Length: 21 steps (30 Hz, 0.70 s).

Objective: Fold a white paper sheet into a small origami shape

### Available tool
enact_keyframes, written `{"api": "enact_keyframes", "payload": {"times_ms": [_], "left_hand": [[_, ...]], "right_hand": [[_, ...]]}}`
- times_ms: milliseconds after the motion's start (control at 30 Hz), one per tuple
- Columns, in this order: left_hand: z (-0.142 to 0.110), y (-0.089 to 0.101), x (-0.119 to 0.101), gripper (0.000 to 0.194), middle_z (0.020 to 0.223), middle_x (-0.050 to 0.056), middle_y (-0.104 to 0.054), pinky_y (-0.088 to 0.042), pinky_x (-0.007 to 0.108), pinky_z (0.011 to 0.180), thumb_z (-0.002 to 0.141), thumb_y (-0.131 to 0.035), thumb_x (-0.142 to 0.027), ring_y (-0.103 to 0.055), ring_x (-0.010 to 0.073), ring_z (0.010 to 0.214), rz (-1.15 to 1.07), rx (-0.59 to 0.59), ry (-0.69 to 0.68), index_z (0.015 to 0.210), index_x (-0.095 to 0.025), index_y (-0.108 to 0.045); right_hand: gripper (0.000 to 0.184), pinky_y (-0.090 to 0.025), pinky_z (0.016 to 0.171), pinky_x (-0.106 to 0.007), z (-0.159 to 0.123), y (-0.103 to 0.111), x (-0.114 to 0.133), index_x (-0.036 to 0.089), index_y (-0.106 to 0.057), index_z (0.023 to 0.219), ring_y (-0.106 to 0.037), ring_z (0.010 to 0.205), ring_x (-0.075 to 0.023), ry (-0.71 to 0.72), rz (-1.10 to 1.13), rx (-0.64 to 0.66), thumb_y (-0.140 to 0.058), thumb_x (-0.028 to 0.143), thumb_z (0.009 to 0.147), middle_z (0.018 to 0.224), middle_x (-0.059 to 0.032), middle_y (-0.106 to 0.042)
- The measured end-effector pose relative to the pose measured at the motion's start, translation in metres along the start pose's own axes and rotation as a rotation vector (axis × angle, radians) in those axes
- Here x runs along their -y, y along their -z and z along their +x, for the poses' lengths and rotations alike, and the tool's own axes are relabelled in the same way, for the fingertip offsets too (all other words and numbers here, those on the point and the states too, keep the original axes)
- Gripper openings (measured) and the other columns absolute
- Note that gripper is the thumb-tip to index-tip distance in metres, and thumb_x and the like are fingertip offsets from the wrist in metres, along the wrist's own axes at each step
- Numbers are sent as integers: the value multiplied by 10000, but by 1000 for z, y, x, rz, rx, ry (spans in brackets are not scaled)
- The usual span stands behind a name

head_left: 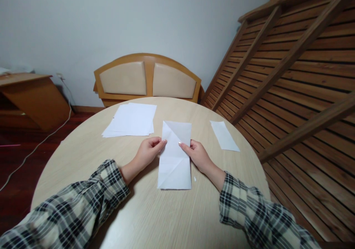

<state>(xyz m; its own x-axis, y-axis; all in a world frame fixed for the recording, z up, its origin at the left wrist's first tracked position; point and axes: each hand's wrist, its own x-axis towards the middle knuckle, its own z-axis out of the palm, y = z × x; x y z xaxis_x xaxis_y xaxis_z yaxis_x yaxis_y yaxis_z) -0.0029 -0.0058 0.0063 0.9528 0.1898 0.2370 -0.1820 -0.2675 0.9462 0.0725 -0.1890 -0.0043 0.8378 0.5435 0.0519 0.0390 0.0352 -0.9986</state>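
Observation:
Between my hands is a folded sheet of white paper [175, 167], a tall rectangle with diagonal crease lines across its upper and lower parts. My left hand [148, 151] pinches its left edge, thumb on top and fingers curled beneath. On the opposite edge, my right hand [200, 154] grips the paper the same way, its thumb lying on the face near a diagonal line. The fingers under the sheet are partly hidden. A tiny paper scrap [195, 179] lies on the table just right of the sheet's lower part.
A stack of white paper [133, 119] lies at the back left of the round wooden table [155, 219]. A narrow white paper strip [224, 136] rests on the right. Behind stands a padded headboard [149, 75]; wooden slats [299, 75] lean at the right.

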Motion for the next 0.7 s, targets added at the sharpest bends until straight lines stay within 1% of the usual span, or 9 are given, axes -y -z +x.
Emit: {"api": "enact_keyframes", "payload": {"times_ms": [133, 333, 533, 700], "left_hand": [[0, -1, 1, 330, 560, -29, -462, -311, 237, 505, 803, -556, -430, -411, 112, 530, 25, 5, 8, 611, -163, -540], [1, 1, 4, 331, 577, -31, -458, -313, 240, 525, 823, -547, -422, -411, 110, 546, 9, 28, 0, 621, -161, -536], [1, 0, 3, 332, 590, -35, -458, -311, 243, 535, 814, -565, -439, -407, 111, 553, -53, 43, 45, 635, -162, -531], [0, 0, 3, 283, 644, -26, -483, -325, 241, 554, 824, -574, -417, -421, 113, 589, -134, 52, 70, 714, -156, -566]], "right_hand": [[393, -475, 643, -306, 1, 0, 0, 125, -683, 833, -629, 691, -182, -16, 24, -4, -719, 495, 704, 809, -78, -715], [371, -487, 748, -339, -1, -2, 4, 148, -715, 876, -651, 733, -191, -5, 155, 47, -731, 477, 705, 854, -70, -732], [348, -484, 756, -342, -1, -1, 3, 149, -723, 878, -652, 721, -186, 6, 183, 72, -730, 458, 718, 853, -70, -735], [367, -487, 750, -342, -1, -1, 2, 146, -722, 883, -651, 720, -187, -1, 178, 62, -739, 466, 703, 854, -71, -736]]}}
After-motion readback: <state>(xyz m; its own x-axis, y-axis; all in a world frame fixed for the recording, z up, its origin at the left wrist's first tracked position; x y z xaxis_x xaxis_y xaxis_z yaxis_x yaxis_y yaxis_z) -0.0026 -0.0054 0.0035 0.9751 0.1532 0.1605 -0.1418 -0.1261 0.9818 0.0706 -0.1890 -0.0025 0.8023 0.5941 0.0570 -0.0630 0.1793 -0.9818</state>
